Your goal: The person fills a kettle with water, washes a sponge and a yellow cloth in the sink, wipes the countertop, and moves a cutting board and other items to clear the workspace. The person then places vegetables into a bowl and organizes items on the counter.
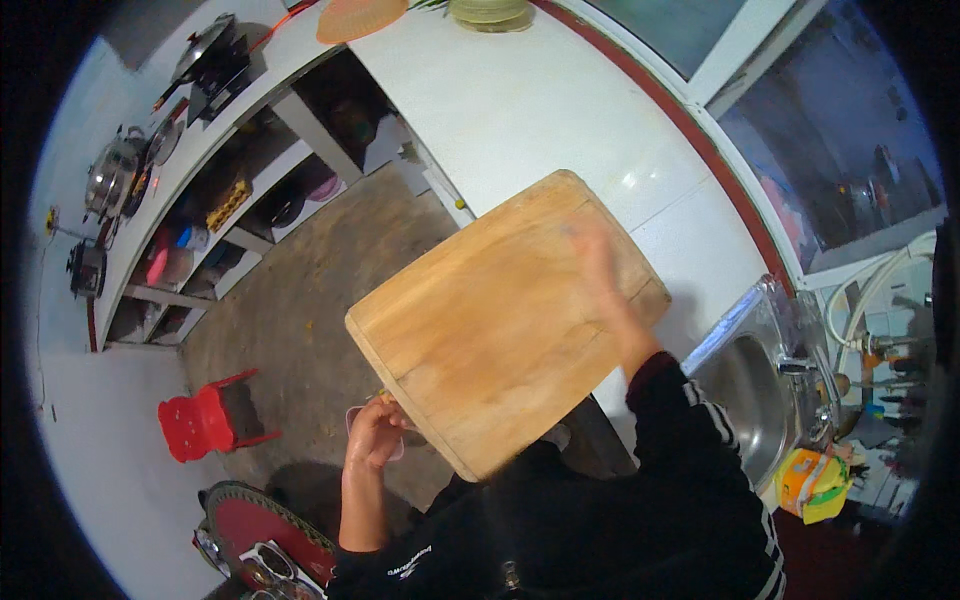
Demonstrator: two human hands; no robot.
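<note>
A rectangular wooden cutting board [487, 315] is in front of me, its far right part over the white counter and its left corner over the floor. My right hand [596, 259] is above or against the board's upper right part, fingers stretched out and blurred by motion. Whether it holds anything thin cannot be made out. Beside the board's lower left edge, my left hand [375, 433] grips what looks like a clear, pink-rimmed container [397, 452], mostly hidden behind the hand. Small yellow bits [385, 396] show at the fingertips by the board's edge.
A white tiled counter [540, 112] extends away under a window. On my right are a steel sink [750, 405] with a faucet [799, 366] and a yellow-orange packet [814, 484]. A red plastic chair [199, 424] and a round red table [262, 517] stand to the left.
</note>
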